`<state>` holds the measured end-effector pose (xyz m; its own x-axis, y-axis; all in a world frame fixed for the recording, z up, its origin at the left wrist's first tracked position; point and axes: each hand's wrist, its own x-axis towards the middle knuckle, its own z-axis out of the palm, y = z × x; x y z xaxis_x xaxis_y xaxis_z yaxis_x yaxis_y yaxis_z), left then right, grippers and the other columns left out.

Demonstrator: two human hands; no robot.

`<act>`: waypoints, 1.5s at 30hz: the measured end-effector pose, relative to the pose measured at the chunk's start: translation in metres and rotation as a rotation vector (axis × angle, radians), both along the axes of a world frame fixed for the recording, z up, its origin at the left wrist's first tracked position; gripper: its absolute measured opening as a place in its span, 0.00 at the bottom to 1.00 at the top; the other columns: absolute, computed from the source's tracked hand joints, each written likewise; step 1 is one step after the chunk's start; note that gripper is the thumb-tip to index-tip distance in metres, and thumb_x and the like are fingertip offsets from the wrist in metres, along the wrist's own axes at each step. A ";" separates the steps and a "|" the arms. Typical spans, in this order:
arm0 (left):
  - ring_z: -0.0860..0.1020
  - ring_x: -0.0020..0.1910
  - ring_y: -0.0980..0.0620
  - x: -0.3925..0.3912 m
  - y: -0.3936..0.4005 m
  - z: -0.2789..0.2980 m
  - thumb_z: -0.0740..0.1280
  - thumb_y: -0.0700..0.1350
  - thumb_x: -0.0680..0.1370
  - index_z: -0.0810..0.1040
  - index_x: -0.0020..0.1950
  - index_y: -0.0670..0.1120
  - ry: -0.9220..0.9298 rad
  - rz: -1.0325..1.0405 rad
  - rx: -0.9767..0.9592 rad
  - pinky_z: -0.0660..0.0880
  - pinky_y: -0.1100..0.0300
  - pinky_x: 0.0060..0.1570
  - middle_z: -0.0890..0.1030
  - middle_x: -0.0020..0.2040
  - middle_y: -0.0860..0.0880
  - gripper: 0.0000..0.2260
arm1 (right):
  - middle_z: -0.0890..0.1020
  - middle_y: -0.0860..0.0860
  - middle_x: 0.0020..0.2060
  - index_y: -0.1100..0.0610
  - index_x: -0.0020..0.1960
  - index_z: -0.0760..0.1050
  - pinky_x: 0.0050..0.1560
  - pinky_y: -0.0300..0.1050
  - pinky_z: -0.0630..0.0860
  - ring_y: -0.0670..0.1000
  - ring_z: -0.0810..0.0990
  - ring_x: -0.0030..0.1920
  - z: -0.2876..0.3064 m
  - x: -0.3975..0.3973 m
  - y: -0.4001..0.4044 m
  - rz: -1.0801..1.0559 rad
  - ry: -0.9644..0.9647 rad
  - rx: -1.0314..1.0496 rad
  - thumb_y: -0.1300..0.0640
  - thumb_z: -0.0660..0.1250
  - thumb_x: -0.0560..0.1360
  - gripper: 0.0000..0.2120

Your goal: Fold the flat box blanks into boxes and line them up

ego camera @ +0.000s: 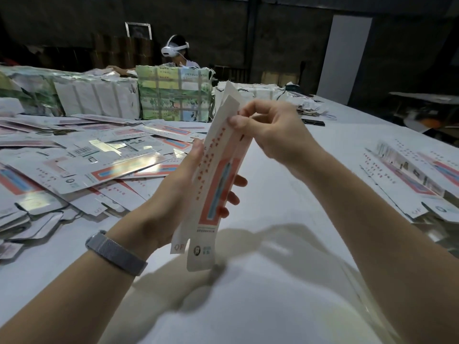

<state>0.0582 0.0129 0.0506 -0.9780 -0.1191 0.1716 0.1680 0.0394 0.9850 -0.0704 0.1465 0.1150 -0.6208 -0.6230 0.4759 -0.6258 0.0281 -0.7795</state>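
Observation:
A long white box blank with a red and blue panel stands nearly upright in the air above the white table. My left hand grips its middle from the left, fingertips showing past its right edge. My right hand pinches the upper end flaps between thumb and fingers. A loose pile of flat blanks covers the table's left side. On the right lies a row of folded boxes.
Strapped bundles of packaged blanks stand across the far side of the table. A person wearing a white headset sits behind them. A dark phone-like object lies on the table beyond my right hand.

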 end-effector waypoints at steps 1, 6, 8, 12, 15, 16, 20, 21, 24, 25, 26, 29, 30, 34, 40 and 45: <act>0.83 0.43 0.45 0.001 0.001 0.001 0.47 0.67 0.81 0.77 0.67 0.48 -0.005 -0.009 0.004 0.82 0.50 0.45 0.85 0.54 0.43 0.31 | 0.85 0.60 0.40 0.58 0.41 0.76 0.27 0.30 0.67 0.40 0.74 0.25 0.004 -0.001 0.004 0.024 -0.003 0.028 0.54 0.69 0.78 0.10; 0.83 0.42 0.45 0.001 0.005 0.003 0.49 0.67 0.76 0.76 0.66 0.49 -0.006 -0.016 -0.018 0.82 0.53 0.44 0.85 0.52 0.44 0.32 | 0.78 0.41 0.25 0.69 0.54 0.79 0.26 0.28 0.67 0.38 0.74 0.24 0.008 0.001 0.010 0.103 -0.099 -0.022 0.56 0.67 0.79 0.15; 0.82 0.42 0.45 0.001 0.005 0.003 0.49 0.67 0.76 0.77 0.66 0.48 -0.001 -0.029 0.018 0.81 0.52 0.44 0.85 0.52 0.43 0.32 | 0.80 0.44 0.28 0.70 0.52 0.80 0.27 0.29 0.68 0.38 0.75 0.24 0.007 0.004 0.008 0.102 -0.106 -0.058 0.58 0.67 0.79 0.14; 0.82 0.42 0.44 0.000 0.005 0.001 0.51 0.67 0.77 0.78 0.65 0.47 -0.025 -0.059 0.092 0.82 0.51 0.43 0.84 0.53 0.42 0.32 | 0.78 0.47 0.27 0.63 0.39 0.80 0.25 0.31 0.65 0.40 0.70 0.21 0.009 0.008 0.005 0.023 -0.110 -0.040 0.58 0.67 0.80 0.13; 0.81 0.43 0.44 -0.001 0.003 0.002 0.54 0.68 0.76 0.81 0.62 0.48 -0.046 -0.076 0.132 0.81 0.49 0.43 0.84 0.53 0.41 0.31 | 0.73 0.50 0.25 0.64 0.38 0.78 0.26 0.38 0.58 0.44 0.62 0.23 0.014 0.008 0.007 0.031 -0.167 -0.004 0.57 0.67 0.80 0.14; 0.80 0.43 0.44 -0.001 0.002 0.002 0.55 0.68 0.76 0.83 0.61 0.49 -0.039 -0.073 0.130 0.81 0.49 0.43 0.84 0.53 0.41 0.30 | 0.72 0.50 0.25 0.67 0.41 0.79 0.26 0.38 0.58 0.45 0.61 0.24 0.015 0.008 0.009 0.038 -0.186 -0.004 0.58 0.67 0.80 0.14; 0.78 0.39 0.47 -0.003 0.003 0.004 0.57 0.68 0.75 0.83 0.58 0.49 -0.021 -0.057 0.172 0.78 0.53 0.38 0.83 0.48 0.44 0.28 | 0.66 0.45 0.20 0.69 0.43 0.77 0.25 0.37 0.57 0.44 0.59 0.23 0.019 0.008 0.012 0.062 -0.231 -0.043 0.60 0.66 0.80 0.12; 0.78 0.38 0.49 -0.003 0.004 0.004 0.57 0.68 0.75 0.82 0.59 0.48 -0.026 -0.035 0.171 0.78 0.55 0.36 0.82 0.46 0.44 0.29 | 0.65 0.44 0.20 0.66 0.40 0.76 0.25 0.36 0.57 0.44 0.58 0.22 0.019 0.009 0.012 0.074 -0.244 -0.049 0.61 0.66 0.80 0.12; 0.77 0.35 0.52 -0.004 0.006 0.005 0.61 0.69 0.74 0.76 0.64 0.50 0.003 0.032 0.042 0.77 0.59 0.33 0.82 0.42 0.48 0.29 | 0.64 0.44 0.20 0.61 0.36 0.74 0.25 0.37 0.56 0.44 0.57 0.22 0.019 0.010 0.011 0.115 -0.290 -0.071 0.61 0.65 0.80 0.14; 0.78 0.34 0.53 -0.004 0.007 0.005 0.65 0.69 0.71 0.74 0.64 0.52 0.026 0.063 -0.033 0.77 0.59 0.34 0.82 0.41 0.48 0.28 | 0.66 0.44 0.19 0.60 0.35 0.74 0.25 0.36 0.57 0.44 0.58 0.22 0.018 0.010 0.010 0.116 -0.278 -0.075 0.61 0.65 0.80 0.14; 0.78 0.33 0.54 -0.005 0.008 0.004 0.69 0.66 0.67 0.72 0.63 0.55 0.040 0.104 -0.102 0.77 0.60 0.34 0.82 0.42 0.48 0.28 | 0.68 0.43 0.20 0.60 0.35 0.74 0.25 0.36 0.60 0.44 0.60 0.22 0.017 0.011 0.008 0.100 -0.249 -0.078 0.60 0.66 0.80 0.14; 0.79 0.34 0.58 -0.007 0.007 0.002 0.77 0.56 0.62 0.72 0.60 0.59 0.044 0.239 -0.186 0.78 0.63 0.35 0.81 0.47 0.49 0.29 | 0.76 0.46 0.27 0.59 0.39 0.76 0.29 0.38 0.66 0.44 0.66 0.26 0.011 0.015 0.001 0.041 -0.177 -0.185 0.56 0.70 0.78 0.11; 0.79 0.35 0.57 -0.005 0.005 0.001 0.77 0.52 0.62 0.74 0.60 0.57 0.058 0.254 -0.149 0.78 0.62 0.35 0.82 0.46 0.50 0.28 | 0.75 0.47 0.29 0.57 0.40 0.76 0.29 0.39 0.66 0.44 0.68 0.28 0.008 0.015 -0.001 0.014 -0.189 -0.253 0.56 0.71 0.77 0.09; 0.76 0.34 0.53 0.002 0.002 0.004 0.66 0.46 0.67 0.76 0.60 0.44 0.091 0.131 0.245 0.77 0.59 0.36 0.80 0.37 0.47 0.21 | 0.77 0.47 0.44 0.50 0.61 0.71 0.38 0.43 0.72 0.48 0.75 0.42 -0.010 0.017 -0.013 -0.044 -0.273 -0.260 0.49 0.64 0.81 0.11; 0.80 0.34 0.46 0.000 0.014 -0.001 0.69 0.55 0.70 0.81 0.54 0.42 -0.030 -0.013 0.520 0.80 0.55 0.33 0.80 0.39 0.43 0.19 | 0.83 0.39 0.45 0.35 0.69 0.64 0.51 0.54 0.83 0.53 0.85 0.51 -0.036 0.034 -0.031 0.197 -0.370 -0.284 0.49 0.59 0.83 0.17; 0.84 0.35 0.51 -0.009 0.013 -0.003 0.69 0.59 0.72 0.69 0.62 0.49 0.056 0.277 0.277 0.81 0.59 0.34 0.83 0.41 0.46 0.24 | 0.82 0.42 0.51 0.42 0.75 0.64 0.49 0.48 0.83 0.51 0.85 0.49 -0.037 0.034 -0.034 0.097 -0.364 -0.384 0.53 0.60 0.83 0.21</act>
<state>0.0491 0.0254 0.0474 -0.8923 -0.4265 0.1480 0.2419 -0.1749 0.9544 -0.0367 0.1122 0.0780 -0.7363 -0.5090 0.4458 -0.2988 -0.3466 -0.8892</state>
